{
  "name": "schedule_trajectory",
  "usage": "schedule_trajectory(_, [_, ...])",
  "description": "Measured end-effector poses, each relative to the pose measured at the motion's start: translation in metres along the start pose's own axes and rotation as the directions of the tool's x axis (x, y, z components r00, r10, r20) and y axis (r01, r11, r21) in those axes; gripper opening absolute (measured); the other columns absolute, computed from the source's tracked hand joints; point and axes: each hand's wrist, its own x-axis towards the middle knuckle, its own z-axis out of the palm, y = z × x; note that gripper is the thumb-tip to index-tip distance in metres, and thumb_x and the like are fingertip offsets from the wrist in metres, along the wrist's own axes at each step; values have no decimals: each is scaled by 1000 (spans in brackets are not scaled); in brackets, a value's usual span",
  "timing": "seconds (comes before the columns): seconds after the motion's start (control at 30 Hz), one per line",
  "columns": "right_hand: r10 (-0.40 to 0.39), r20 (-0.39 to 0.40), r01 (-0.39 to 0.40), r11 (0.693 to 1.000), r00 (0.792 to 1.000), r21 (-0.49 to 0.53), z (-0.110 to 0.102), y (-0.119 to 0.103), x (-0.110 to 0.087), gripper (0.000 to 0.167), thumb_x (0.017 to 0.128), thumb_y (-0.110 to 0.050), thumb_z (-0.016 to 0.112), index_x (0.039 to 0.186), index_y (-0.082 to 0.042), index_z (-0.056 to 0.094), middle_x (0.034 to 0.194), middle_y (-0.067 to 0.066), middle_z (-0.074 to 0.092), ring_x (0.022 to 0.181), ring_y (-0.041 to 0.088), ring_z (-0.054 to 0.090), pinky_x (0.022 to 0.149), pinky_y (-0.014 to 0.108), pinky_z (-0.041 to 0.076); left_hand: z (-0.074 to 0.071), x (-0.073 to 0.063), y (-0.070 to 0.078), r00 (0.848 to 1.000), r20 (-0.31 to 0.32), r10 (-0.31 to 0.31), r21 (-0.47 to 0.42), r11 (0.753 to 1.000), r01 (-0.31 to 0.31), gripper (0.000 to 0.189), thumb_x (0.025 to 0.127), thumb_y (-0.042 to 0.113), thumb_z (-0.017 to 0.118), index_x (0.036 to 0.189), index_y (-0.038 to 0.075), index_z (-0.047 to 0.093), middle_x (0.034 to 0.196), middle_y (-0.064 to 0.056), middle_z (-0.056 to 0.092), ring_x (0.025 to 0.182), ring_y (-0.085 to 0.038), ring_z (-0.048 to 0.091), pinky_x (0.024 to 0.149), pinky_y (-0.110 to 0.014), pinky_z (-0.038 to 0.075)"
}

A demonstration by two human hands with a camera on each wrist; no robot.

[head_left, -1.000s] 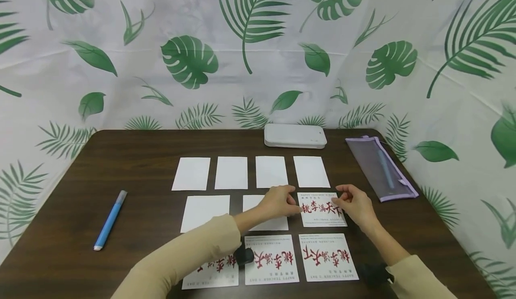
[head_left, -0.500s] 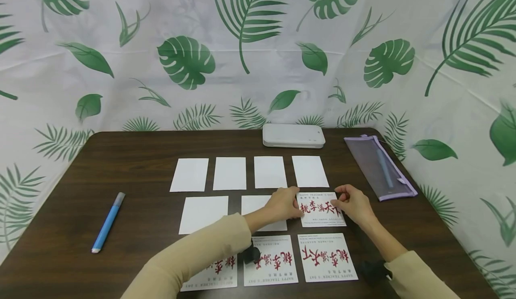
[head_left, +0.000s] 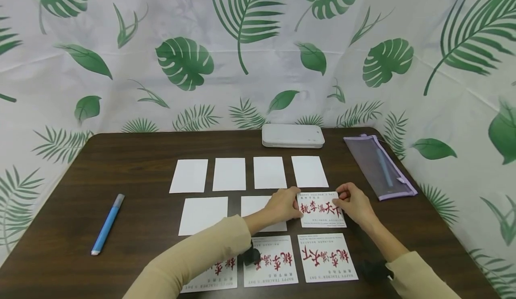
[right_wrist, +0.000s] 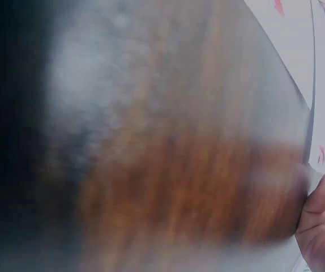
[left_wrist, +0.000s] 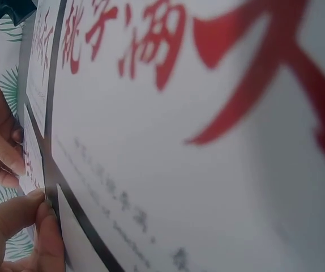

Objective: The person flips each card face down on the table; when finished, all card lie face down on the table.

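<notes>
A white card (head_left: 318,221) with red Chinese characters lies at the right end of the middle row, its print facing the person. At its left edge my left hand (head_left: 283,206) pinches the card between thumb and fingers, as the left wrist view also shows. My right hand (head_left: 355,204) pinches the upper right edge, its fingertips covering part of the last character. Just below are printed cards turned the other way: one at right (head_left: 328,270), one in the middle (head_left: 274,273), and one at left (head_left: 215,282), partly hidden by my left sleeve.
Behind my hands runs a row of several blank white cards (head_left: 229,173); two more, one at left (head_left: 204,214), are in the middle row. A white case (head_left: 293,136) and a purple mesh pouch (head_left: 364,162) lie farther back. A blue marker (head_left: 106,227) is at left.
My left hand has moved slightly right, onto the left edge of the card. My right hand stays at the card's upper right edge. The head view has shifted a little.
</notes>
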Motion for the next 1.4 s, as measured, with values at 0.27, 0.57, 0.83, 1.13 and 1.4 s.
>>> schedule_trajectory(0.27, [-56, -74, 59, 997, 996, 40, 0, -1, -4, 22, 82, 2, 65, 100, 4, 52, 88, 16, 57, 74, 16, 51, 61, 18, 43, -1, -2, -1, 1000, -15, -5, -6, 1000, 5, 59, 73, 14, 80, 124, 2, 51, 65, 8, 57, 52, -5, 47, 50, -17, 36])
schedule_trajectory(0.57, [-11, -148, 60, 942, 989, 331, 0, -10, -2, 20, 84, 9, 61, 102, 10, 51, 83, 7, 54, 70, 2, 48, 60, 14, 43, -7, -3, -3, 989, -125, 77, -71, 994, -86, 40, 73, 13, 80, 105, 8, 56, 87, -1, 54, 74, -7, 50, 63, -15, 40])
schedule_trajectory(0.83, [75, -52, -39, 864, 996, 502, -1, -27, -4, 24, 87, 2, 60, 107, 6, 46, 79, -9, 52, 72, 4, 51, 59, 20, 47, -19, -5, -9, 989, -146, -30, -549, 834, -56, 22, 82, -6, 66, 101, 1, 58, 87, -8, 61, 76, -11, 64, 65, -19, 54])
schedule_trajectory(1.13, [-22, -283, 114, 943, 959, 311, 9, -54, -13, 25, 83, 0, 68, 104, 3, 55, 85, 5, 56, 72, 0, 49, 63, 10, 43, -31, -10, -13, 981, -118, -154, -722, 692, 22, 20, 82, -9, 63, 101, -2, 58, 91, -11, 59, 74, -13, 63, 64, -26, 56])
schedule_trajectory(1.4, [-393, -252, 429, 897, 884, 105, 43, -88, -34, 31, 70, -1, 80, 90, -3, 57, 73, 1, 54, 63, 4, 48, 54, 16, 43, -36, -8, -7, 969, -166, -185, -764, 645, -8, 20, 81, -8, 60, 100, -4, 56, 96, -12, 60, 80, -14, 65, 65, -27, 56])
